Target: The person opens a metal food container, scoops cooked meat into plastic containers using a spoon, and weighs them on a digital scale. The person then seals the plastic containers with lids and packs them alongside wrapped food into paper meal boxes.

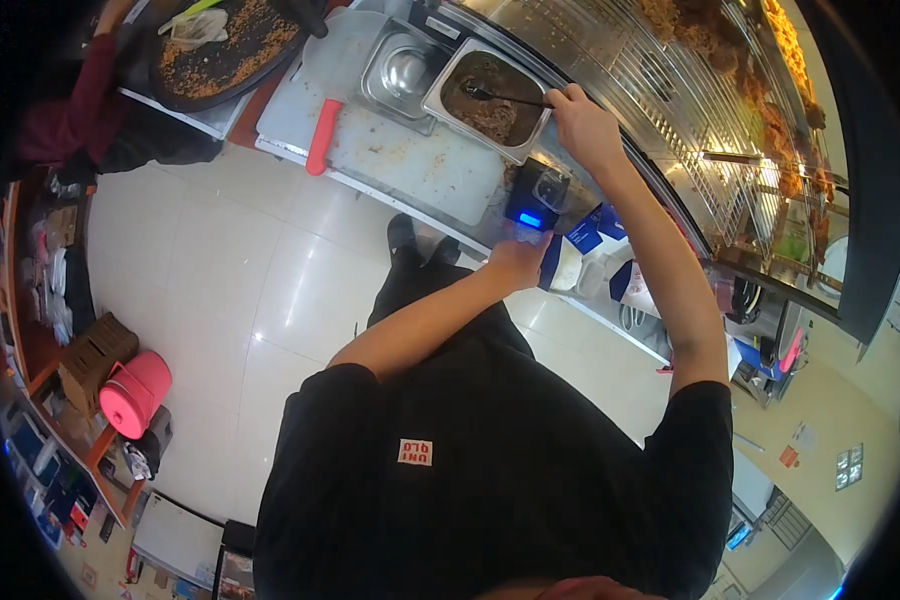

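My right hand (582, 128) is closed around the black handle of a spoon (510, 97). The spoon's head dips into dark, shredded food in a rectangular metal pan (433, 103). Below that pan, a black digital scale (523, 203) with a lit blue display carries a small clear container (550, 188). My left hand (518, 264) is by the scale's near edge, fingers bent around something whitish and see-through that I cannot make out.
A white cutting board (410, 175) with crumbs and a red handle (323, 138) lies left of the pan, beside an empty metal pan (402, 72). Blue-and-white packets (585, 235) sit right of the scale. A glass-fronted food rack (690, 130) borders the counter. Another person's sleeve (92, 90) shows upper left.
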Action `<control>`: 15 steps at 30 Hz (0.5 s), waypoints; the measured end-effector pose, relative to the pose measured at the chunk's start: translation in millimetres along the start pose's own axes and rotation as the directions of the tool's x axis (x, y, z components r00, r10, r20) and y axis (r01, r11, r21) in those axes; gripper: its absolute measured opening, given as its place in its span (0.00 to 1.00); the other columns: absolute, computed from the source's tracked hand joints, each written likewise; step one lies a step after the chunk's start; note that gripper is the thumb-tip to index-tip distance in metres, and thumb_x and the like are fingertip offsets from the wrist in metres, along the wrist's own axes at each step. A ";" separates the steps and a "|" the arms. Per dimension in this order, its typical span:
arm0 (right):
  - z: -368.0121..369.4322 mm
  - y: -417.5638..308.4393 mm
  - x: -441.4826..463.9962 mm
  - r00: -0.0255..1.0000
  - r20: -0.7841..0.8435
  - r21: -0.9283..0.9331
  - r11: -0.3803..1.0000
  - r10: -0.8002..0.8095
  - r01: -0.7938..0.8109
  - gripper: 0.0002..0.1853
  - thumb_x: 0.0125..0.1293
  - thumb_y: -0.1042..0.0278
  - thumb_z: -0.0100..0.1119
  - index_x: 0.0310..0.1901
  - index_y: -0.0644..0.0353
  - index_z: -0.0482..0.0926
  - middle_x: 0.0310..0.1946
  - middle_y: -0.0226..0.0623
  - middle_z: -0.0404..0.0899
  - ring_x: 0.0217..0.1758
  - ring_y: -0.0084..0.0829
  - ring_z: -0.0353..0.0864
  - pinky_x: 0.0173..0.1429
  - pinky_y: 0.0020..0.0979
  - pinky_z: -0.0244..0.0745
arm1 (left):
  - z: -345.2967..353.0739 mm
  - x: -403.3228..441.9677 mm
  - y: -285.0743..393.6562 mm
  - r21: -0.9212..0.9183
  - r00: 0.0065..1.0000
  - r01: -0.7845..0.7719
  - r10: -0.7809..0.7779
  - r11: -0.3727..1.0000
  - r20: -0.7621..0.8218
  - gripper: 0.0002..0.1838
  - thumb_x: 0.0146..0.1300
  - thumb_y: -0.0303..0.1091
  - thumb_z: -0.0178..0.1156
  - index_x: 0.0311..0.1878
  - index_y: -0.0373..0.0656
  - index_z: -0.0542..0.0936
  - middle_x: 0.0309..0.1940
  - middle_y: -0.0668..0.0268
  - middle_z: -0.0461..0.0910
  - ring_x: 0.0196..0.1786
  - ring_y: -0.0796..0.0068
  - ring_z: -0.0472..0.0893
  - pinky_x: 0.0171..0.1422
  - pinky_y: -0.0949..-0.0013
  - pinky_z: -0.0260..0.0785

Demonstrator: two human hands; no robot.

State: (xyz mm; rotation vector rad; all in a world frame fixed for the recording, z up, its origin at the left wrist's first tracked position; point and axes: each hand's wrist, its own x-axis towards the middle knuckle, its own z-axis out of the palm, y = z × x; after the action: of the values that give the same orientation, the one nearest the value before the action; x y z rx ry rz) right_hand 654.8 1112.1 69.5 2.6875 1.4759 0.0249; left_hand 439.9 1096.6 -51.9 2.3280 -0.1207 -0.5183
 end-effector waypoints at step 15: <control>-22.3 -6.1 -9.4 0.997 0.079 -0.032 0.999 0.020 -0.018 0.11 0.68 0.67 0.52 0.49 0.48 0.80 0.36 0.36 0.83 0.39 0.40 0.86 0.35 0.43 0.81 | 6.2 16.1 -2.8 -0.044 1.000 0.002 -0.003 0.999 -0.016 0.40 0.60 0.36 0.58 0.77 0.45 0.58 0.41 0.48 0.84 0.45 0.48 0.84 0.48 0.48 0.78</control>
State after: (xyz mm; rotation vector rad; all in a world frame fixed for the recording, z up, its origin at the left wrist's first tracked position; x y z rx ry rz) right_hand 643.5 1108.7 91.5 2.6453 1.4162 -0.0559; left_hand 452.0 1090.9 -63.1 2.2891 -0.0979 -0.4982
